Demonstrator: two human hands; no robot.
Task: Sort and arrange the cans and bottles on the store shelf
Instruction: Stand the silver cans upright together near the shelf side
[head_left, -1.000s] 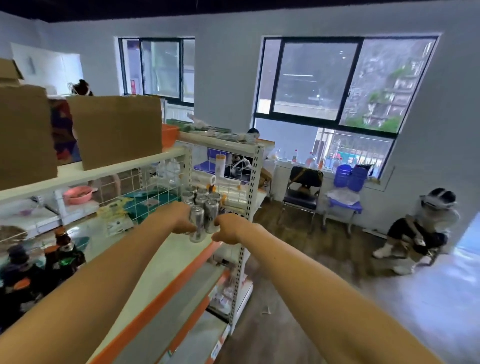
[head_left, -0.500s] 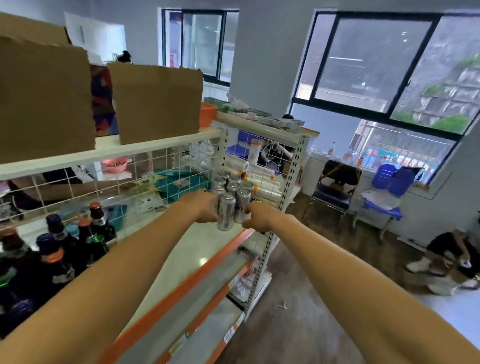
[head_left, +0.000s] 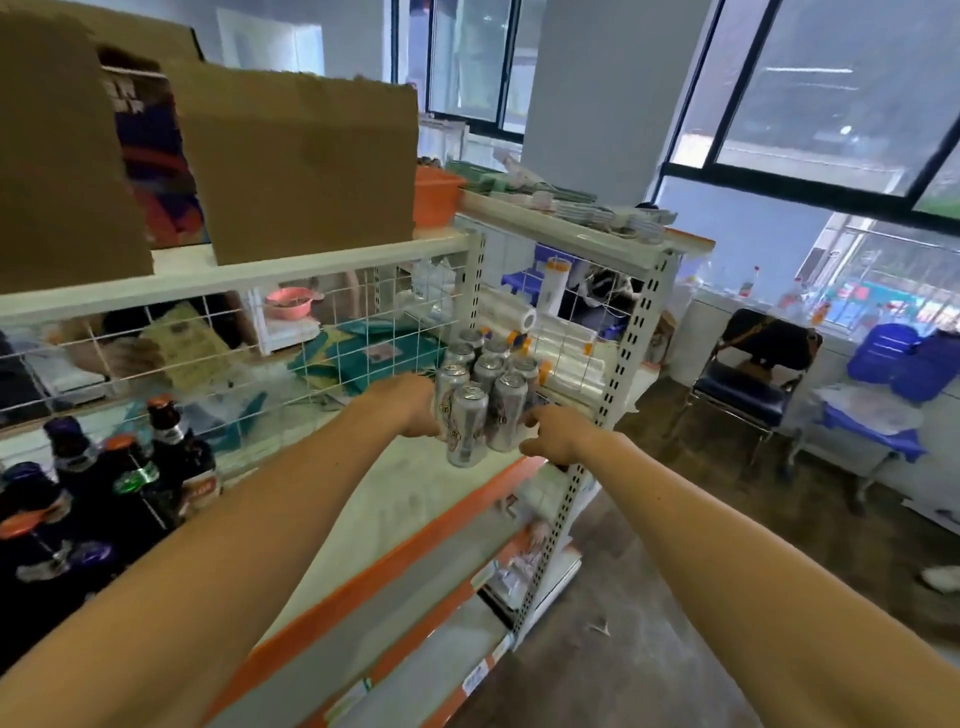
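- The shelf (head_left: 374, 499), a pale board with an orange front edge, runs under both forearms towards the silver cans (head_left: 488, 374). The stretch nearer than the cans carries nothing visible.
- The dark bottles (head_left: 156, 467), with orange and purple caps, stand well to the left of the cans and nearer the camera. More of them show now than a second ago, because the head has turned that way and drawn closer.
- The left hand (head_left: 410, 408) still presses against the left side of the cans. Its fingers are hidden behind them, so I cannot tell whether its grip is closed.
- The right hand (head_left: 553, 439) sits just right of the cans. A second ago it was a tight fist against them. Now its grip has slackened, with the fingers loose and only the tips touching the right front can.
- The cans stand upright in a tight block at the shelf's right end, the front can (head_left: 467, 423) close to the orange edge. They look set down, so this group seems nearly placed. The front can may want nudging back.
- A wire grid (head_left: 332, 338) backs the shelf behind the cans, and cardboard boxes (head_left: 301, 156) sit on the board above.
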